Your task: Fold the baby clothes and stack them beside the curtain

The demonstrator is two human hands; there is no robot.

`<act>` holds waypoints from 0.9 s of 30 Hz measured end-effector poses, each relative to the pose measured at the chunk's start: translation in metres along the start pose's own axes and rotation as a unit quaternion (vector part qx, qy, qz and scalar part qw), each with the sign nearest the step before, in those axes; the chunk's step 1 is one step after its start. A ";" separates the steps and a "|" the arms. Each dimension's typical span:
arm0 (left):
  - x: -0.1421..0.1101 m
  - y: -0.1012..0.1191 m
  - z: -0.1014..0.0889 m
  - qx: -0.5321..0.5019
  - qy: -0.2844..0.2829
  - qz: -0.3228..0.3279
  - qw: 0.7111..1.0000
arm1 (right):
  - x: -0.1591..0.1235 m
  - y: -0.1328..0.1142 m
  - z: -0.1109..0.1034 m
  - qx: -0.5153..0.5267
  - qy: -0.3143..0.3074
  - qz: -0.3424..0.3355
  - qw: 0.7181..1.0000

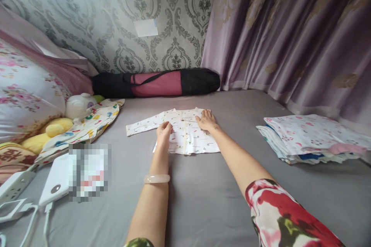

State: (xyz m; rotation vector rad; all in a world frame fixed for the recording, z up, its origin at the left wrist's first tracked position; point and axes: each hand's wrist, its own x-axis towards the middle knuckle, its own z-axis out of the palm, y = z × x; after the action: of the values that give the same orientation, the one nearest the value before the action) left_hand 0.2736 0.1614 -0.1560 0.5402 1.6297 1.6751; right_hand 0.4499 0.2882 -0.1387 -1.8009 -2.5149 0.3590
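One pale bangle [157, 178] rings the left forearm [152, 208], 7 o'clock from the small printed shirt [191, 138] lying on the grey sheet [203, 196]. Folded cloths [310, 135] sit at 3 o'clock. At 9, the left hand [164, 134] curls its fingers together; whether they pinch the shirt, I cannot tell. At 2, the right hand [206, 121] lies flat on it, thumb apart. A black-and-pink bag [162, 84] lies at 11.
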 end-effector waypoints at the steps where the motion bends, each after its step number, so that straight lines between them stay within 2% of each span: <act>1: 0.001 0.000 0.000 -0.001 0.002 0.003 1.000 | -0.001 -0.004 -0.002 -0.004 0.000 0.005 1.000; 3: 0.001 0.000 0.001 -0.001 0.007 0.008 1.000 | -0.002 -0.014 -0.005 -0.009 0.011 -0.011 1.000; 6: 0.002 0.002 0.002 -0.012 0.014 0.003 1.000 | -0.004 -0.035 -0.001 0.005 0.010 -0.089 0.996; 8: 0.002 0.005 0.003 -0.023 0.019 -0.009 1.000 | -0.006 -0.048 0.006 0.020 -0.005 -0.115 0.993; 13: 0.002 0.008 0.003 -0.054 0.023 -0.037 0.998 | -0.008 -0.060 0.018 0.012 0.004 -0.102 0.995; 20: 0.004 0.007 0.001 -0.044 0.021 -0.017 0.999 | -0.006 -0.064 0.015 0.014 -0.021 -0.092 0.995; 27: 0.003 0.019 0.001 -0.096 0.040 -0.020 0.994 | -0.002 -0.090 0.016 0.011 -0.009 -0.153 0.988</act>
State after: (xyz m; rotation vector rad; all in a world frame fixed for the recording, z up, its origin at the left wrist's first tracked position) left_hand 0.2689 0.1657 -0.1382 0.3453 1.5034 1.8202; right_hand 0.3646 0.2562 -0.1357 -1.3756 -2.7286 0.3885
